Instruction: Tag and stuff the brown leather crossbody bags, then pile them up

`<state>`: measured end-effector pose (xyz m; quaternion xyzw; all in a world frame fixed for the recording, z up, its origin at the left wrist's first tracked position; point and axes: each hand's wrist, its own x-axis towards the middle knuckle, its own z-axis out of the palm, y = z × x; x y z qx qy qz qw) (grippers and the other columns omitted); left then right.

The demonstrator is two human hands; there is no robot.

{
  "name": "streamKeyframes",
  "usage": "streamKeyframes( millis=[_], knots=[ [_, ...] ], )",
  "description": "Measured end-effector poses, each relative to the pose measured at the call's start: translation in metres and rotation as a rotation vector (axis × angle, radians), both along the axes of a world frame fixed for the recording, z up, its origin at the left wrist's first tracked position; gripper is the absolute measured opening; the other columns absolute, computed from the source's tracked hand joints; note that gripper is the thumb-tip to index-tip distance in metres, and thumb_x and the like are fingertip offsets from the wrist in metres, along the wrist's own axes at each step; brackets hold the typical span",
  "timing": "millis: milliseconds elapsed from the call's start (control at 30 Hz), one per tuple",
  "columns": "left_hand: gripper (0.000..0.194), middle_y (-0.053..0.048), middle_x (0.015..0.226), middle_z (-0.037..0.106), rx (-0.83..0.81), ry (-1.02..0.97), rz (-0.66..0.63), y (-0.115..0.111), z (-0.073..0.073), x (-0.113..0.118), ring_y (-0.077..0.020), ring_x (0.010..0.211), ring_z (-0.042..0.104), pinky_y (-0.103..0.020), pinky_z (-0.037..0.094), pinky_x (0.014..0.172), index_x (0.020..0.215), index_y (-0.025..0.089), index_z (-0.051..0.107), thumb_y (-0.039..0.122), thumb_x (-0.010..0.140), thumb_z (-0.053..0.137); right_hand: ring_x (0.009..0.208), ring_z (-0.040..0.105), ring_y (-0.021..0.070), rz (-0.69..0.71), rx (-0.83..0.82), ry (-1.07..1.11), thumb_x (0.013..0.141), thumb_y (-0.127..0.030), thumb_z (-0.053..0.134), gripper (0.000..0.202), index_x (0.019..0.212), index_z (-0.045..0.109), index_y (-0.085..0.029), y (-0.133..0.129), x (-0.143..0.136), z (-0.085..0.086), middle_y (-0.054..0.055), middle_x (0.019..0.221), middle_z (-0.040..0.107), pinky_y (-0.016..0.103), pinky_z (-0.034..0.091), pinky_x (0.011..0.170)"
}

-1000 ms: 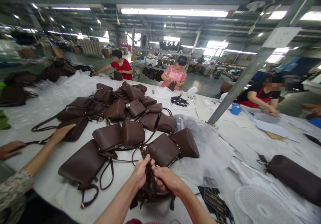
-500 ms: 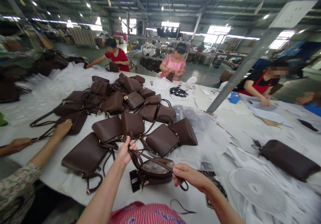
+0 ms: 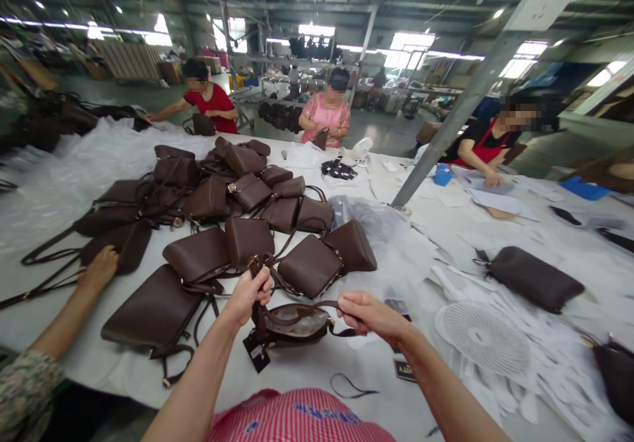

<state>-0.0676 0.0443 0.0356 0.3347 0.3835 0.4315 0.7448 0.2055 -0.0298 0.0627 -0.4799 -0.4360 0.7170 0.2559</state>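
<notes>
A small brown handbag [image 3: 296, 324] lies open-topped on the white table [image 3: 307, 369] just in front of me, with a black tag hanging at its left end. My left hand [image 3: 247, 294] grips its brown strap [image 3: 257, 296] near the bag's left end and holds it raised. My right hand [image 3: 365, 313] pinches the same strap at the bag's right end. Right behind the bag lie several more brown handbags [image 3: 308, 265] with tangled straps.
A co-worker's hand [image 3: 99, 269] on my left rests on a brown bag. A large pile of brown bags [image 3: 218, 184] fills the table's middle. Clear plastic bags [image 3: 381, 230], a white fan grille [image 3: 483, 338], another brown bag [image 3: 532, 278] and a slanted metal post [image 3: 446, 125] stand to the right. Three people work across the table.
My hands have drawn apart from a bunched grip on the bag and stretched its strap sideways. The bag has settled flatter on the table. The co-worker's hand moved slightly left.
</notes>
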Motion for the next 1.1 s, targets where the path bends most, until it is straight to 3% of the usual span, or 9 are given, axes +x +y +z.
streamKeyframes(
  millis=[200,433,500,533,633,700,833,967,1100],
  knots=[
    [0.049,0.012,0.051,0.03,-0.008,0.087,-0.008,-0.004,-0.006,0.0,-0.001,0.037,0.021,-0.013,0.018,0.035,0.066,0.021,0.033,0.051,0.073,0.071,0.039,0.037,0.0043,0.059,0.02,-0.02,0.079,-0.061,0.057,0.046,0.068,0.051,-0.016,-0.008,0.006,-0.001,-0.005,0.05,0.051,0.019,0.025,0.042],
    [0.041,0.012,0.05,0.03,-0.029,0.134,-0.26,-0.02,0.0,0.024,-0.002,0.038,0.017,-0.014,0.013,0.036,0.071,0.021,0.035,0.046,0.078,0.067,0.052,0.05,0.0103,0.181,0.098,-0.328,0.079,-0.039,0.058,0.025,0.068,0.059,-0.017,-0.009,-0.02,-0.004,-0.002,0.059,0.056,0.023,0.041,0.053],
    [0.039,0.012,0.049,0.03,-0.044,0.137,-0.307,-0.025,0.002,0.028,-0.0025,0.038,0.016,-0.015,0.012,0.036,0.071,0.021,0.037,0.044,0.077,0.068,0.063,0.054,0.0126,0.094,0.267,-0.481,0.074,-0.03,0.063,0.019,0.088,0.065,-0.017,-0.011,-0.03,-0.007,0.002,0.079,0.065,0.027,0.045,0.064],
    [0.038,0.012,0.049,0.029,-0.056,0.153,-0.343,-0.027,0.003,0.03,-0.0028,0.039,0.016,-0.016,0.011,0.037,0.071,0.021,0.038,0.043,0.076,0.069,0.067,0.055,0.0128,0.013,0.349,-0.519,0.073,-0.027,0.064,0.033,0.105,0.063,-0.018,-0.012,-0.036,-0.009,0.005,0.095,0.065,0.029,0.046,0.07],
    [0.03,0.01,0.049,0.032,-0.039,0.246,-0.463,-0.036,0.004,0.036,-0.0039,0.041,0.018,-0.018,0.01,0.038,0.072,0.018,0.048,0.039,0.075,0.07,0.076,0.057,0.0127,-0.192,0.492,-0.473,0.079,-0.028,0.06,0.069,0.141,0.033,-0.023,-0.014,-0.059,-0.015,0.012,0.129,0.05,0.032,0.047,0.078],
    [0.022,0.009,0.049,0.035,0.032,0.302,-0.51,-0.042,0.003,0.04,-0.0049,0.042,0.021,-0.019,0.011,0.039,0.069,0.016,0.054,0.032,0.073,0.069,0.086,0.057,0.0155,-0.224,0.614,-0.485,0.083,-0.03,0.059,0.062,0.14,0.035,-0.023,-0.013,-0.077,-0.02,0.01,0.124,0.052,0.032,0.046,0.082],
    [0.013,0.006,0.048,0.041,0.135,0.412,-0.546,-0.045,0.002,0.039,-0.007,0.043,0.029,-0.019,0.019,0.04,0.065,0.015,0.061,0.025,0.069,0.068,0.086,0.055,0.0164,-0.264,0.786,-0.663,0.087,-0.024,0.055,0.013,0.098,0.061,-0.02,-0.009,-0.101,-0.029,0.003,0.09,0.058,0.027,0.044,0.08],
    [0.024,0.002,0.065,0.057,0.164,0.448,-0.653,-0.04,-0.004,0.022,-0.0122,0.055,0.046,-0.021,0.036,0.05,0.085,0.017,0.065,0.033,0.068,0.072,0.079,0.055,0.0141,-0.435,0.754,-0.605,0.085,-0.02,0.056,0.004,0.087,0.059,-0.019,-0.008,-0.096,-0.033,0.0,0.083,0.06,0.024,0.042,0.074],
    [0.035,0.003,0.062,0.057,0.106,0.483,-0.663,-0.044,-0.026,0.01,-0.0148,0.056,0.05,-0.023,0.039,0.052,0.091,0.018,0.061,0.044,0.069,0.071,0.07,0.055,0.012,-0.56,0.622,-0.489,0.083,-0.025,0.059,0.005,0.086,0.06,-0.021,-0.013,-0.086,-0.046,-0.003,0.075,0.059,0.023,0.042,0.067]
  ],
)
